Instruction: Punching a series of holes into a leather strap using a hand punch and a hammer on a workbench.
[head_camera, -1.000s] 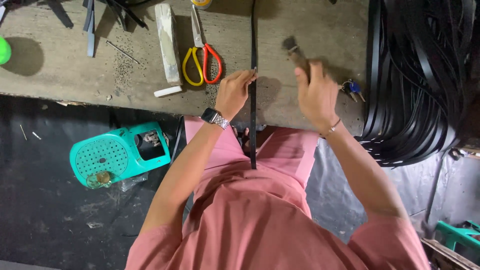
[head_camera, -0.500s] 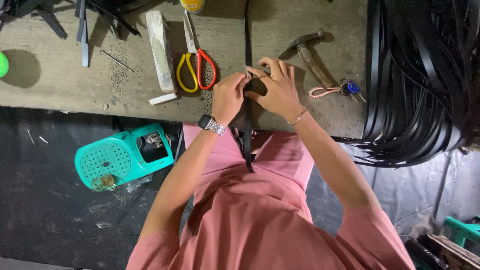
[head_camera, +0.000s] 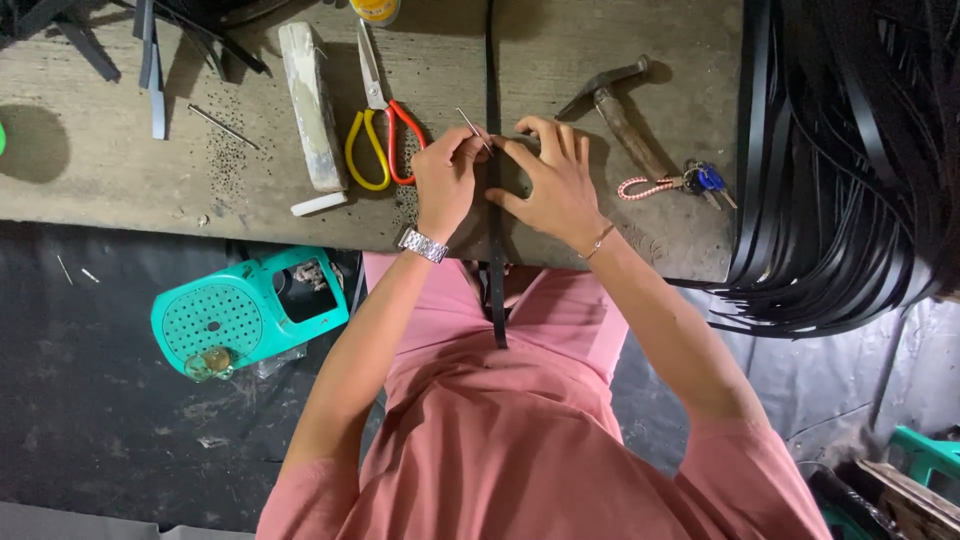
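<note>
Now the right hand (head_camera: 552, 185), which a second ago was swinging the hammer (head_camera: 618, 112), is lying spread with fingers splayed on the black strap (head_camera: 492, 90), pinning it to the wooden workbench (head_camera: 120, 180); the hammer is resting on the bench just beyond, apart from the hand, beside the keys (head_camera: 700, 180). Meanwhile the left hand (head_camera: 446, 180) is pinching a thin metal pin (head_camera: 470, 124), tilting it away from the strap rather than standing it upright as before. The strap is running from the far edge, between both hands, down over the lap. Seemingly the striking is pausing while the pin is being freed or repositioned. Yellow-and-red scissors (head_camera: 383, 135) are lying just left.
</note>
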